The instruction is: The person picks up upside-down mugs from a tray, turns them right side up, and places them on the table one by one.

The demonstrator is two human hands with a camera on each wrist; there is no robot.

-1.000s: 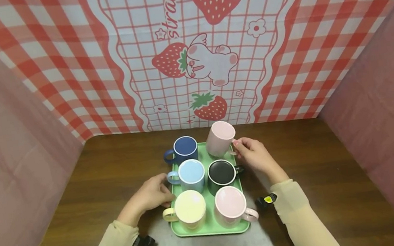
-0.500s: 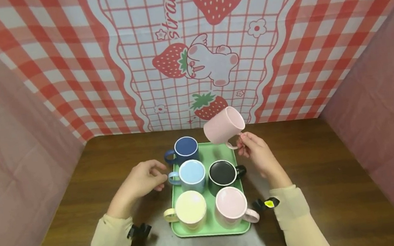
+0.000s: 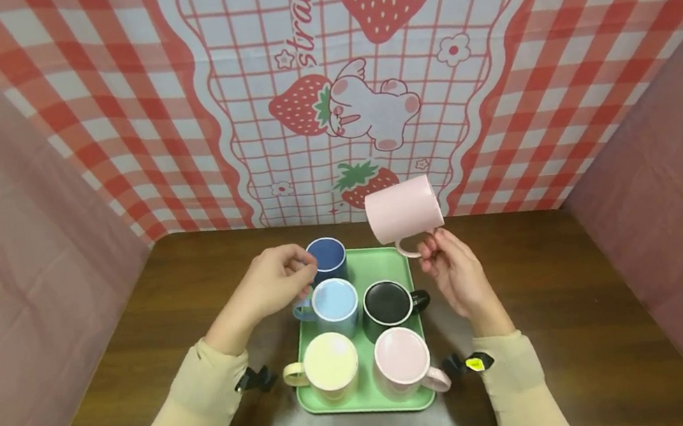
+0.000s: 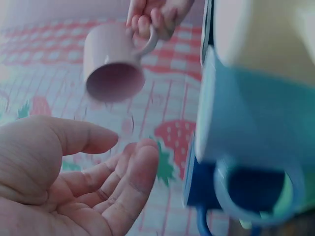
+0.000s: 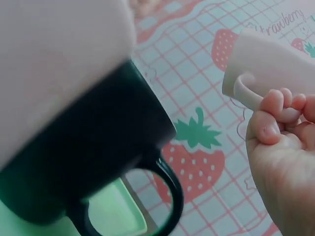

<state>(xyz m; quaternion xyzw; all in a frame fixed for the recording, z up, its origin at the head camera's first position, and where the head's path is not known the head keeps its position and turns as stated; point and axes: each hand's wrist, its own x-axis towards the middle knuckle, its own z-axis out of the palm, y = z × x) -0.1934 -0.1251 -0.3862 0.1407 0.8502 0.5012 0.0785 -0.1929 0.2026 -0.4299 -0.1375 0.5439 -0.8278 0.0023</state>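
Note:
My right hand [image 3: 459, 273] grips the handle of a pink mug [image 3: 403, 210], raised over the far right end of the green tray [image 3: 378, 256] and tipped well onto its side, mouth to the right. In the right wrist view, fingers curl round the handle of that pink mug [image 5: 273, 64]. My left hand [image 3: 270, 284] hovers above the tray's left side, holding nothing, its fingers loosely bent. Beneath and beside it are the dark blue mug [image 3: 327, 253], its handle hidden by the hand, and the light blue mug [image 3: 335, 301]. The left wrist view shows the left hand [image 4: 93, 182] apart from any mug.
Upright on the tray stand a black mug [image 3: 387, 302], a yellow mug [image 3: 331, 362] and a second pink mug [image 3: 401, 356], handles jutting past the tray's sides. A strawberry-print cloth [image 3: 366, 98] hangs behind the wooden table [image 3: 552, 287]; pink cloth flanks both sides.
My right hand has lifted the pink mug off the tray's far right spot and tipped it sideways. My left hand has moved from beside the yellow mug up and forward toward the dark blue mug.

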